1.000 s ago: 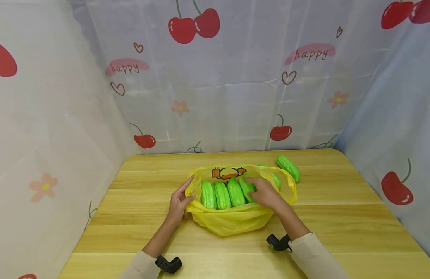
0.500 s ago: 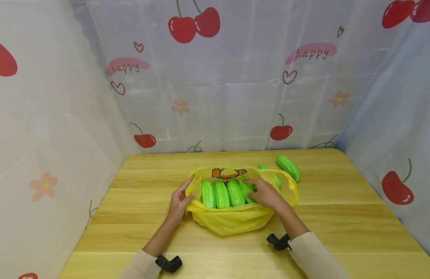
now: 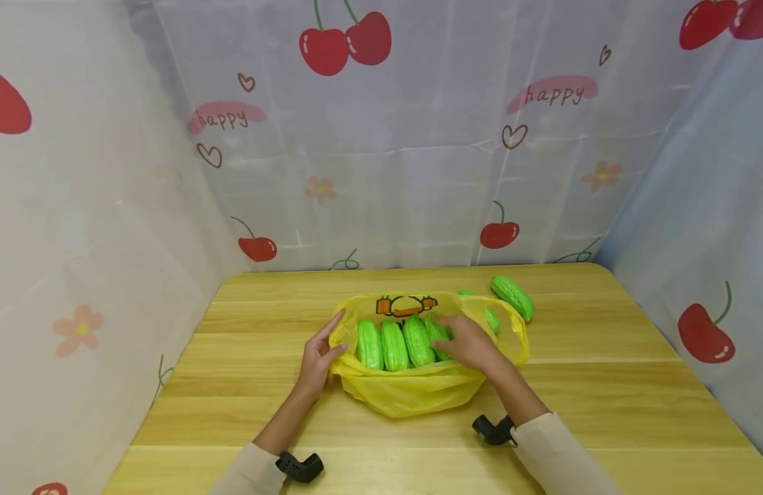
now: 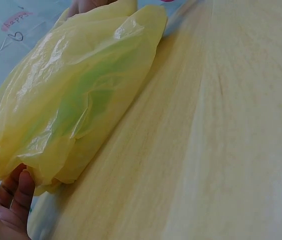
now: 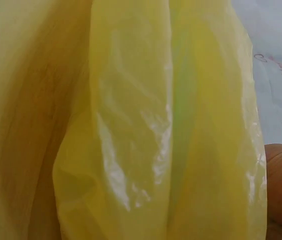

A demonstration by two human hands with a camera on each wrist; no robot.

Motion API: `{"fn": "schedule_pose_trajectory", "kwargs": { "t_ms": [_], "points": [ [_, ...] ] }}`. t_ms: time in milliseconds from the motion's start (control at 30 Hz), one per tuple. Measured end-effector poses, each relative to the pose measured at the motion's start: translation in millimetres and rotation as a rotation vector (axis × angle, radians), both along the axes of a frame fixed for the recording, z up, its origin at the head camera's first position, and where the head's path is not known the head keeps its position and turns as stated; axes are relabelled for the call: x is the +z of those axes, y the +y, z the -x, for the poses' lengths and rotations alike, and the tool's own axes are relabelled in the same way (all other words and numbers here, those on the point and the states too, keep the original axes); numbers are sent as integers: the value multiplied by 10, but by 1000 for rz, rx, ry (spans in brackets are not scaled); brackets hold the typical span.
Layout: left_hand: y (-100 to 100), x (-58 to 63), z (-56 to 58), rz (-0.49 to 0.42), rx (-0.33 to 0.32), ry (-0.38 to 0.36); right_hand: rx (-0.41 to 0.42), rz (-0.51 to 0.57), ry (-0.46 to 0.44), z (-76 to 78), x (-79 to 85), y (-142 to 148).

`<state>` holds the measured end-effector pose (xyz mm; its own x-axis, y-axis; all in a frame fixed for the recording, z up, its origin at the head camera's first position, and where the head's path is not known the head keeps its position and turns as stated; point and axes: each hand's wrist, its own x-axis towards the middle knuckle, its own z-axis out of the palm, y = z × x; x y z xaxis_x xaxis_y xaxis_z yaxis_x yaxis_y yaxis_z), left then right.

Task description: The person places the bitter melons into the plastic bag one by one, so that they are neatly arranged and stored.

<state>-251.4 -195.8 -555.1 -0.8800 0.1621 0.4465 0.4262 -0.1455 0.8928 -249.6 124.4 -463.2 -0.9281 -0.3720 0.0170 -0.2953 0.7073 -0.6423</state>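
Observation:
A yellow plastic bag (image 3: 412, 399) lies with its mouth spread in the middle of the table. Inside, bright green ridged bitter melons (image 3: 395, 346) lie side by side. My left hand (image 3: 315, 361) grips the bag's left rim, thumb over the edge and fingers outside; the left wrist view shows the fingers (image 4: 21, 197) against the plastic. My right hand (image 3: 471, 342) reaches into the right side of the mouth, its thumb and index finger on either side of the rightmost bitter melon (image 3: 440, 333), which it partly covers. The right wrist view shows mostly the bag's side (image 5: 131, 125).
Behind the bag's right handle (image 3: 521, 337), another bitter melon (image 3: 491, 320) is partly hidden. One more bitter melon (image 3: 512, 298) lies on the table at the back right. A printed curtain (image 3: 406, 172) stands behind the wooden table (image 3: 264, 323).
My right thumb has shifted slightly left across the rightmost bitter melon. The bag's far rim has moved a little; my left hand keeps its place.

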Motion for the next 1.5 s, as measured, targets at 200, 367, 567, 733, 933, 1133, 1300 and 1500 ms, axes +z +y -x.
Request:
{"fn": "schedule_pose_trajectory", "kwargs": {
  "t_ms": [200, 367, 567, 733, 933, 1133, 1300, 1500],
  "points": [
    [1, 10, -21, 4, 6, -10, 32, 43, 56, -59, 64, -63],
    [1, 9, -37, 5, 5, -14, 89, 85, 75, -125, 125, -114],
    [-3, 3, -37, 3, 4, -23, 121, 152, 65, -210, 236, -146],
    [-16, -1, -38, 5, 9, -27, 154, 207, 85, -283, 373, -133],
    [-6, -4, -35, -10, 7, -22, 149, 259, 108, -337, 533, -47],
    [30, -23, -39, -18, 1, -18, 104, 291, 114, -337, 683, 209],
    [46, -15, -24, -8, 0, -16, 77, 284, 181, -256, 756, 492],
    [20, 4, -18, -4, 5, -10, 34, 250, 244, -130, 828, 772]
  ]
}}
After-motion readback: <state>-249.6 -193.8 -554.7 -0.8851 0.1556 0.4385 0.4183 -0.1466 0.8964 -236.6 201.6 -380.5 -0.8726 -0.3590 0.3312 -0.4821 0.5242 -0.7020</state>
